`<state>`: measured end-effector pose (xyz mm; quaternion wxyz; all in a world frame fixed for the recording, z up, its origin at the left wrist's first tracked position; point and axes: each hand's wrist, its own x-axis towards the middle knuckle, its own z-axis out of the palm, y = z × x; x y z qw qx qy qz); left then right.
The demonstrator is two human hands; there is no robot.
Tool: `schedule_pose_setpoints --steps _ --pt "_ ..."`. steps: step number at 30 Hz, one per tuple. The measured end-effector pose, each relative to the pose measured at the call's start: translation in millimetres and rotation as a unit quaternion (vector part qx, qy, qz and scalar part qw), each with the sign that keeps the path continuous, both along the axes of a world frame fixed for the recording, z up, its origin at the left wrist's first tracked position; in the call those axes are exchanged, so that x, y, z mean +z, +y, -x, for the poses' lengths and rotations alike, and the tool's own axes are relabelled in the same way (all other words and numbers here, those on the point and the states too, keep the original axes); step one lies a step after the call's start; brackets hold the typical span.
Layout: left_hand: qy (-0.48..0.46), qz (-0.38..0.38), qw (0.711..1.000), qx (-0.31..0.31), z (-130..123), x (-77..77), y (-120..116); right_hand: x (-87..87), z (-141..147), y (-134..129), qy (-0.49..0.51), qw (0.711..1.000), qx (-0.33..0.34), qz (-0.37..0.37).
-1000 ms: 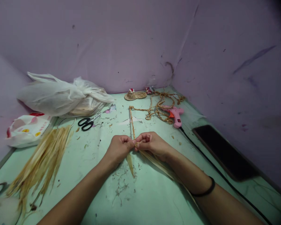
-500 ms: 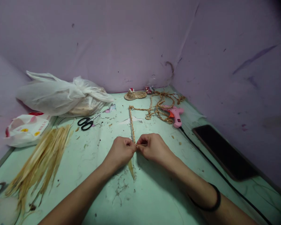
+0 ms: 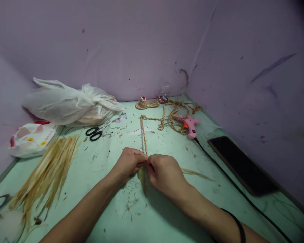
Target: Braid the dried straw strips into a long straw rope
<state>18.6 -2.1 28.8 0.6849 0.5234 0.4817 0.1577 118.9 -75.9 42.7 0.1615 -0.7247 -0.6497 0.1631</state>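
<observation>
My left hand (image 3: 131,162) is closed on the near end of a braided straw cord (image 3: 144,135), with thumb and finger pinched. Touching it at the same spot, my right hand (image 3: 164,170) is closed too, its fingers curled around the strands. One pale leaf strip (image 3: 142,180) hangs down below my left hand, and another strip (image 3: 197,173) sticks out to the right behind my right hand. From my hands the cord runs away to a bend, then right into a loose coil (image 3: 178,113).
Dried leaf strips (image 3: 47,172), a white packet (image 3: 32,138), black scissors (image 3: 95,133) and a tied plastic bag (image 3: 73,104) lie left. A woven slipper shape (image 3: 148,104) sits at the back. On the right are a pink glue gun (image 3: 191,126), its cable and a phone (image 3: 243,165).
My right hand has turned over, its back now facing up and its fingers lower. A leaf strip now shows on its right side. My left hand stays at the cord end.
</observation>
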Motion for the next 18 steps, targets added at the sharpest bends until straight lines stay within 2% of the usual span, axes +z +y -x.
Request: schedule_pose_setpoints --steps 3,6,9,12,16,18 --pt "-0.012 -0.031 0.999 -0.018 2.9 -1.2 2.0 3.2 1.4 -0.6 -0.015 1.0 0.023 0.015" --pt "-0.032 -0.03 0.999 -0.023 4.3 -4.3 3.5 8.3 -3.4 -0.9 0.042 0.998 0.034 0.024" --pt "-0.039 -0.01 0.999 -0.023 4.8 -3.1 3.9 9.1 -17.0 3.1 0.135 0.989 -0.045 -0.039" --pt "-0.024 0.002 0.999 -0.033 5.5 0.8 4.6 -0.3 -30.8 12.9 0.232 0.961 -0.122 -0.087" --pt "-0.023 -0.004 0.999 -0.048 6.6 2.4 6.8 -20.3 -30.6 24.6 0.418 0.906 -0.059 0.023" --pt "-0.024 -0.013 0.998 -0.057 6.8 1.3 7.3 -26.5 -24.3 26.0 0.464 0.88 -0.051 0.084"
